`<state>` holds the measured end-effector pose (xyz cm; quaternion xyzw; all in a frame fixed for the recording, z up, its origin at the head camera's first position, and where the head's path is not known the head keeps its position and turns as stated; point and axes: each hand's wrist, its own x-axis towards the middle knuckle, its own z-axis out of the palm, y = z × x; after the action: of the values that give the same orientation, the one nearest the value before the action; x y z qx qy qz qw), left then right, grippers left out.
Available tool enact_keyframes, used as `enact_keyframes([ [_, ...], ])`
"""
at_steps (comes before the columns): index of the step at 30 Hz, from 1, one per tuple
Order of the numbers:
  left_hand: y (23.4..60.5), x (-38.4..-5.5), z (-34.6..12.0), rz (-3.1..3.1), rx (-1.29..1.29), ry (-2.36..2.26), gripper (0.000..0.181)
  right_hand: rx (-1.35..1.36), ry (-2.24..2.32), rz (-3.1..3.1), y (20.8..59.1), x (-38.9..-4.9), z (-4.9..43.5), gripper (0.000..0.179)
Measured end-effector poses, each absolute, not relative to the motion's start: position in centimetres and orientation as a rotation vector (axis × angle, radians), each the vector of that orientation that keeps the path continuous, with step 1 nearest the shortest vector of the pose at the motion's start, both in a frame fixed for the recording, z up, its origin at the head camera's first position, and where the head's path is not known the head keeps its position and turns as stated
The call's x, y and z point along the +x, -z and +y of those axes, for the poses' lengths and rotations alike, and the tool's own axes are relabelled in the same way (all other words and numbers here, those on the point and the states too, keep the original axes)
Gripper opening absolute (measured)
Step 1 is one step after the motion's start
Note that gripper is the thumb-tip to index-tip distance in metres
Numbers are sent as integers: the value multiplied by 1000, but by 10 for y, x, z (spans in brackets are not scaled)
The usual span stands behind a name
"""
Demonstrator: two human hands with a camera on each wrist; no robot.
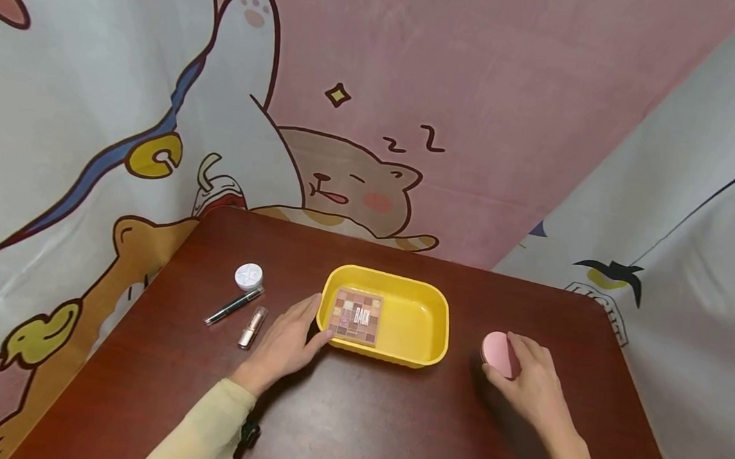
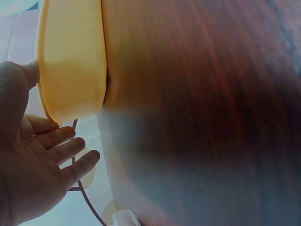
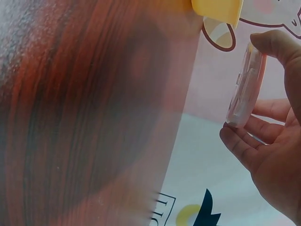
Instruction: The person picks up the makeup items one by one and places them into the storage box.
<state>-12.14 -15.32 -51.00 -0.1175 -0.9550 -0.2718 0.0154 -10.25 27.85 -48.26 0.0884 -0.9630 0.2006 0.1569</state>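
A round pink-lidded compact (image 1: 498, 354) is pinched by its edges between the thumb and fingers of my right hand (image 1: 534, 384). In the right wrist view the compact (image 3: 246, 87) is edge-on above the table, its clear side showing. My left hand (image 1: 288, 338) touches the left end of a yellow plastic basket (image 1: 419, 364), thumb and forefinger at its corner, other fingers spread; the left wrist view shows this hand (image 2: 42, 160) against the basket's wall (image 2: 73, 70). Inside the basket, at its left side, lies an eyeshadow palette (image 1: 355, 317) with a grid of colours.
Left of the basket lie a round white case (image 1: 249, 276), a dark slim pen-like tube (image 1: 234, 306) and a lipstick-like tube (image 1: 253, 327). All stand on a dark reddish wooden table (image 1: 364, 416). Cartoon-printed curtains (image 1: 504, 112) hang close behind and beside it.
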Motion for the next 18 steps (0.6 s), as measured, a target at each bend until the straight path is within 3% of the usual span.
enact_keyframes([
  [18,509,-122,-154,-2990,-364,842,83,284,-583,-2738,479,-108,268,70],
])
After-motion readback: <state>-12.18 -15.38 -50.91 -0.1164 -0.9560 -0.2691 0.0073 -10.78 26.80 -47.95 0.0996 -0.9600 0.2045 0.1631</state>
